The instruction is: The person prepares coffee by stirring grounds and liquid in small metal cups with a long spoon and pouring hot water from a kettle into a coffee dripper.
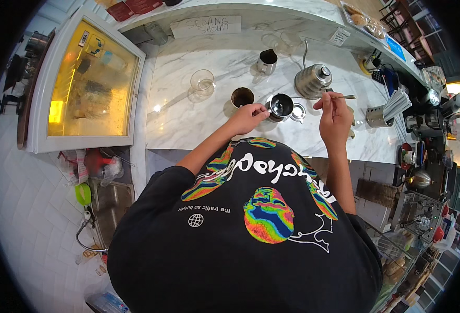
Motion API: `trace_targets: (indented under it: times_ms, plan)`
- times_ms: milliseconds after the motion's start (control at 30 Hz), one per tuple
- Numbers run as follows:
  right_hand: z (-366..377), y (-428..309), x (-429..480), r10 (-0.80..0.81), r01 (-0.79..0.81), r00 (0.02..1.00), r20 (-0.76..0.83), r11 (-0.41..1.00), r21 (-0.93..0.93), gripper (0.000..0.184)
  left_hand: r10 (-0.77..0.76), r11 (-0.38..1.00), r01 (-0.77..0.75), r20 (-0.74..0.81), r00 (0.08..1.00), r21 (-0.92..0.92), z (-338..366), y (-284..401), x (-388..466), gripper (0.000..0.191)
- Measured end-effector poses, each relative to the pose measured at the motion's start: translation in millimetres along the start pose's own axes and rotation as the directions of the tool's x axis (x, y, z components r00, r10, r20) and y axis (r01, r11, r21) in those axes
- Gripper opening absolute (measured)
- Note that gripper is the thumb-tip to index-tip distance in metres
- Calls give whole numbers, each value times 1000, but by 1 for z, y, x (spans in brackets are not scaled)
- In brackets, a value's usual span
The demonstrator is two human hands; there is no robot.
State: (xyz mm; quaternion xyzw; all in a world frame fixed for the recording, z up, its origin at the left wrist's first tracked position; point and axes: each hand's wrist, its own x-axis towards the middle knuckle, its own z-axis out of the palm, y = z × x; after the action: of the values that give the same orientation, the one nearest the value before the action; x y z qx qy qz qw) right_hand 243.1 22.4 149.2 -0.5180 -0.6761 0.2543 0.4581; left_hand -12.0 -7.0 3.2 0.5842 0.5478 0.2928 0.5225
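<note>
My left hand (248,118) pinches the side of a small metal cup (280,105), perhaps a drip coffee filter, which is dark and shiny inside. In my right hand (335,121) is a thin metal spoon (349,97), held level, its other end pointing left toward the cup's rim. A round metal piece (299,113) lies flat just right of the cup. Left of the cup, close to my left fingers, stands a container (242,98) with dark brown contents. Behind my right hand is a steel gooseneck kettle (313,82). A steel milk pitcher (267,64) stands farther back.
On the marble counter (175,121) stand a clear glass (202,83) and, at the back, another glass (291,42). A perforated metal holder (378,116) carries wrapped straws at right. A glass-fronted fridge (89,86) and a sink (114,207) are at left. A handwritten sign (206,26) leans behind.
</note>
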Motion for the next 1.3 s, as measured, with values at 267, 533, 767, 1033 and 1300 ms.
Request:
trace_targets:
  times_ms: [267,533,767,1033,1300]
  plan:
    - [7,-28,-13,-232,234,968,94,972,-18,14,27,999,-27,10,1000,-34,5,-4,-2,23]
    - [16,-22,-2,-35,27,998,51,990,138,23,30,994,-38,-74,997,-105,16,-2,-4,23]
    - [7,3,-2,67,-47,991,-114,984,170,21,-83,981,63,-104,991,-183,23,12,-6,29]
    - [-13,12,-26,-55,61,992,-111,996,58,15,-132,959,94,-126,983,-267,29,11,-3,29]
    - [-22,27,-30,-109,114,989,-101,993,42,13,-159,955,109,-167,973,-278,34,17,-4,28]
